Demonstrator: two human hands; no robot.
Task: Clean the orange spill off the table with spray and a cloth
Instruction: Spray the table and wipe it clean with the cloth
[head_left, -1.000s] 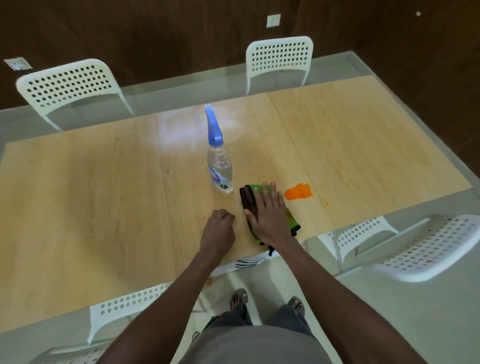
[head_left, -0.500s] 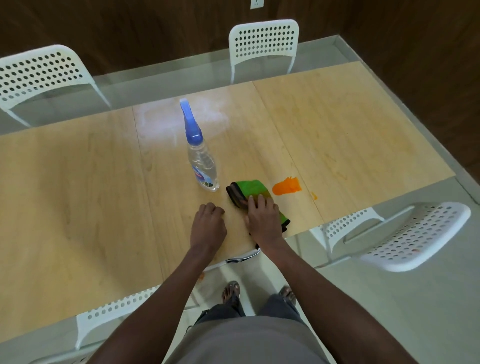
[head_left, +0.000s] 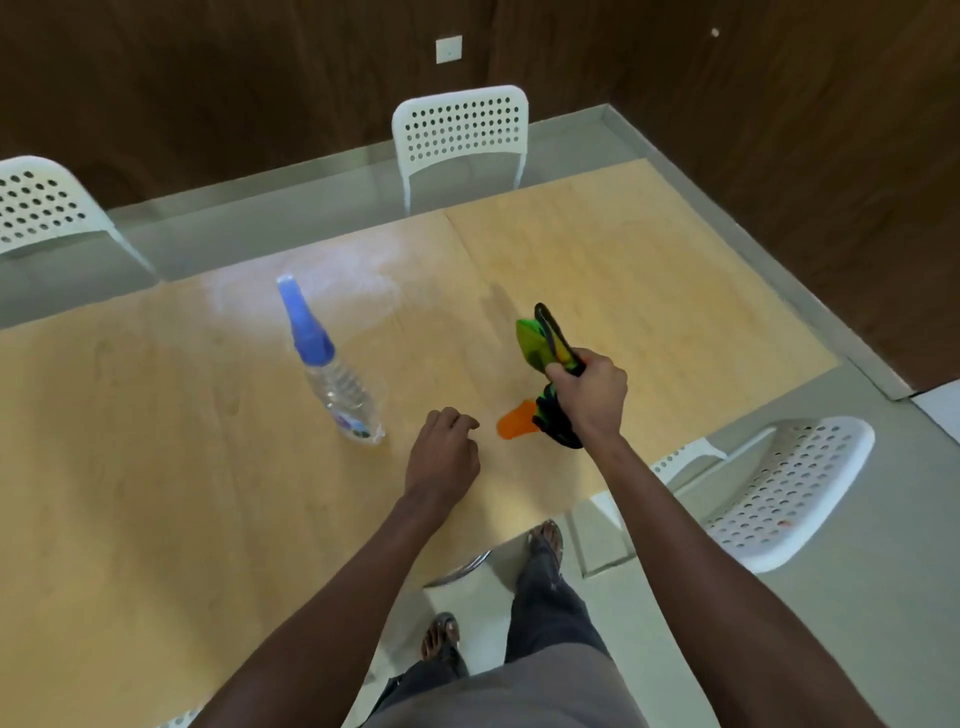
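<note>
My right hand (head_left: 589, 402) grips a green cloth with dark edging (head_left: 545, 345), lifted off the wooden table (head_left: 156, 467); part of the cloth hangs below my fist. Just left of that hanging part, the orange spill (head_left: 514, 423) shows on the tabletop, partly hidden by the cloth. My left hand (head_left: 441, 454) rests on the table with loosely curled fingers, holding nothing, a short way left of the spill. A clear spray bottle with a blue nozzle (head_left: 332, 374) stands upright to the left of my left hand.
White perforated chairs stand around the table: one at the far side (head_left: 460, 132), one at the far left (head_left: 36, 208), one at the near right (head_left: 779, 483). The table's near edge runs by my feet. A dark wooden wall is behind.
My right hand has closed on the cloth and lifted it off the table, up and toward the spill. My left hand stayed resting on the table. The view shifted.
</note>
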